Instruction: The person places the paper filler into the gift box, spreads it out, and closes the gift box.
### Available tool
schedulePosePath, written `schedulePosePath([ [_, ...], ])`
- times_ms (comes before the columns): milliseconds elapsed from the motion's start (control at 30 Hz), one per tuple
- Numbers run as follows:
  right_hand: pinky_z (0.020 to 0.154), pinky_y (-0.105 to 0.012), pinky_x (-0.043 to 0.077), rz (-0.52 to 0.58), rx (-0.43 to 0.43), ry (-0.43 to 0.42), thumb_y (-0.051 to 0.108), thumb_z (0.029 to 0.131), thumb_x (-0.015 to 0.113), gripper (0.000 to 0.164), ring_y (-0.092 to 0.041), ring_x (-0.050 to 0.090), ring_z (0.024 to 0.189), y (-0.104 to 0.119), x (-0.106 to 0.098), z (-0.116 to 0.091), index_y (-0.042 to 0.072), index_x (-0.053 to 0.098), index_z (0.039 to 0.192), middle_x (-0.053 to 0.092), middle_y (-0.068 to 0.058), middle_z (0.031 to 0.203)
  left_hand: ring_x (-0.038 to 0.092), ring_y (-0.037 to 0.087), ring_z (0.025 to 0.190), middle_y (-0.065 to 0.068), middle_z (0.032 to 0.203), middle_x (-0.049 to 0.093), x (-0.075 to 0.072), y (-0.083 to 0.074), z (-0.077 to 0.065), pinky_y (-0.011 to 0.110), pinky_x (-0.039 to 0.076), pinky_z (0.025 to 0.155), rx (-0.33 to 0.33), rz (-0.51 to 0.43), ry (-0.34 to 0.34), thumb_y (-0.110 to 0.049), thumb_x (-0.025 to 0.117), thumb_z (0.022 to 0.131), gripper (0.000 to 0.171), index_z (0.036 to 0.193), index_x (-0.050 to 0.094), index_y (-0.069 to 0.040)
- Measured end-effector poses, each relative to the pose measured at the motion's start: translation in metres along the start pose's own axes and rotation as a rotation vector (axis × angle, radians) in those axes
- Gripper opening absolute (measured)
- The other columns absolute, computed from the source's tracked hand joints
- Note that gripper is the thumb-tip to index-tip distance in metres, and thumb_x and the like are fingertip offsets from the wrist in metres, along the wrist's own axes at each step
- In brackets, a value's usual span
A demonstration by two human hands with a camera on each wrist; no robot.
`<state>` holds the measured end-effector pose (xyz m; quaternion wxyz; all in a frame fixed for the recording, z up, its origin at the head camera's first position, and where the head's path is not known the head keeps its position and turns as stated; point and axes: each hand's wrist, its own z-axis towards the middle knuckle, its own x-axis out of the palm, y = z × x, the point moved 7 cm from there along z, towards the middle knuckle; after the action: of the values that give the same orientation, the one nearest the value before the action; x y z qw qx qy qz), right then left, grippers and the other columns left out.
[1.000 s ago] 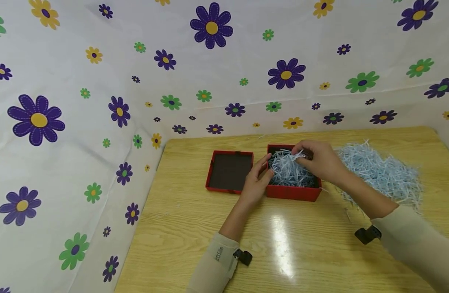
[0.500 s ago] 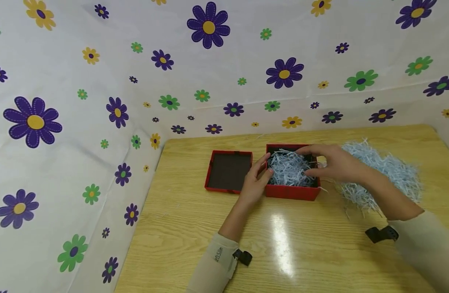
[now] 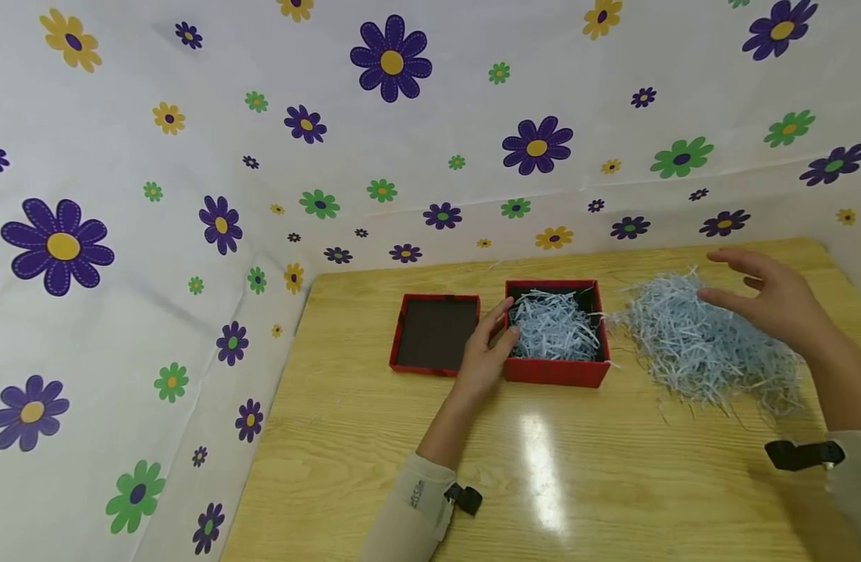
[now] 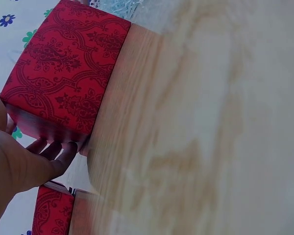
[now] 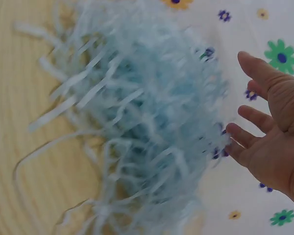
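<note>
The red box (image 3: 556, 373), patterned on its outer wall (image 4: 68, 68), stands open on the table with pale blue shredded paper (image 3: 553, 328) inside. My left hand (image 3: 482, 355) holds it at the left side, thumb by the rim; the left wrist view shows bent fingers (image 4: 63, 159) against that side. My right hand (image 3: 781, 300) hovers over the right part of a loose heap of the same shredded paper (image 3: 704, 343). Its thumb and fingers are spread apart, holding nothing. The right wrist view has this hand (image 5: 274, 122) beside the blurred heap (image 5: 142, 107).
A shallow red lid (image 3: 437, 336) with a dark inside lies left of the box, close to the left hand. Stray paper strands lie on the wooden table (image 3: 374, 453) around the heap. A flower-printed white cloth (image 3: 416, 148) rises behind the table and on its left.
My right hand has let go of the paper in the box, drawn back with fingers spread, and moved right over the heap. My left hand has stayed at the box.
</note>
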<state>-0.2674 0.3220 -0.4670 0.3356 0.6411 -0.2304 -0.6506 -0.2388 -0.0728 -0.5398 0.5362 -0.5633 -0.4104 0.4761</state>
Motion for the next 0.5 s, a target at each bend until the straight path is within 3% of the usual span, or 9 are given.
schedulePosePath([
  [100, 0.112, -0.082, 0.021, 0.036, 0.006, 0.056, 0.027, 0.102, 0.074, 0.077, -0.065, 0.023, 0.146, -0.016, 0.009, -0.002, 0.006, 0.034, 0.165, 0.023, -0.028, 0.170, 0.039, 0.021, 0.153, -0.014, 0.167, 0.035, 0.000, 0.000, -0.001, 0.046, 0.045, 0.116, 0.003, 0.002, 0.002, -0.030, 0.060, 0.110, 0.053, 0.161, 0.046, -0.038],
  [167, 0.107, -0.082, 0.028, 0.044, 0.003, 0.085, 0.026, 0.102, 0.074, 0.077, -0.065, 0.025, 0.146, -0.022, 0.015, -0.001, 0.008, 0.035, 0.165, 0.024, -0.027, 0.170, 0.039, 0.022, 0.153, -0.013, 0.168, 0.035, 0.000, 0.000, -0.002, 0.046, 0.046, 0.116, 0.004, -0.003, 0.005, -0.030, 0.059, 0.110, 0.053, 0.161, 0.046, -0.037],
  [267, 0.101, -0.050, 0.049, 0.011, -0.005, 0.063, 0.029, 0.102, 0.074, 0.067, -0.052, 0.043, 0.140, -0.028, 0.021, 0.002, 0.009, 0.047, 0.159, 0.043, -0.022, 0.161, 0.040, 0.022, 0.152, -0.012, 0.167, 0.035, 0.000, -0.001, -0.001, 0.046, 0.047, 0.115, 0.006, -0.015, 0.002, -0.031, 0.059, 0.110, 0.053, 0.161, 0.046, -0.039],
  [367, 0.075, -0.020, 0.047, -0.028, -0.017, -0.004, 0.028, 0.101, 0.075, 0.047, -0.019, 0.061, 0.112, -0.030, 0.025, 0.005, 0.006, 0.065, 0.142, 0.064, -0.013, 0.134, 0.040, 0.021, 0.152, -0.012, 0.167, 0.036, -0.001, -0.002, 0.000, 0.046, 0.047, 0.115, 0.003, -0.020, -0.007, -0.030, 0.059, 0.110, 0.052, 0.160, 0.046, -0.040],
  [433, 0.064, -0.015, 0.043, -0.042, -0.017, -0.049, 0.024, 0.102, 0.074, 0.035, -0.003, 0.056, 0.092, -0.031, 0.026, 0.005, 0.003, 0.071, 0.130, 0.068, -0.006, 0.116, 0.040, 0.021, 0.152, -0.013, 0.166, 0.037, -0.001, -0.001, -0.001, 0.047, 0.046, 0.115, -0.007, -0.025, -0.008, -0.030, 0.059, 0.110, 0.052, 0.160, 0.046, -0.040],
  [500, 0.059, -0.016, 0.043, -0.056, -0.005, -0.102, 0.019, 0.102, 0.074, 0.026, 0.004, 0.050, 0.080, -0.031, 0.023, 0.003, 0.001, 0.074, 0.121, 0.069, 0.005, 0.102, 0.039, 0.022, 0.152, -0.014, 0.166, 0.036, 0.000, 0.000, -0.001, 0.047, 0.045, 0.116, -0.012, -0.026, -0.004, -0.031, 0.060, 0.110, 0.053, 0.160, 0.046, -0.039],
])
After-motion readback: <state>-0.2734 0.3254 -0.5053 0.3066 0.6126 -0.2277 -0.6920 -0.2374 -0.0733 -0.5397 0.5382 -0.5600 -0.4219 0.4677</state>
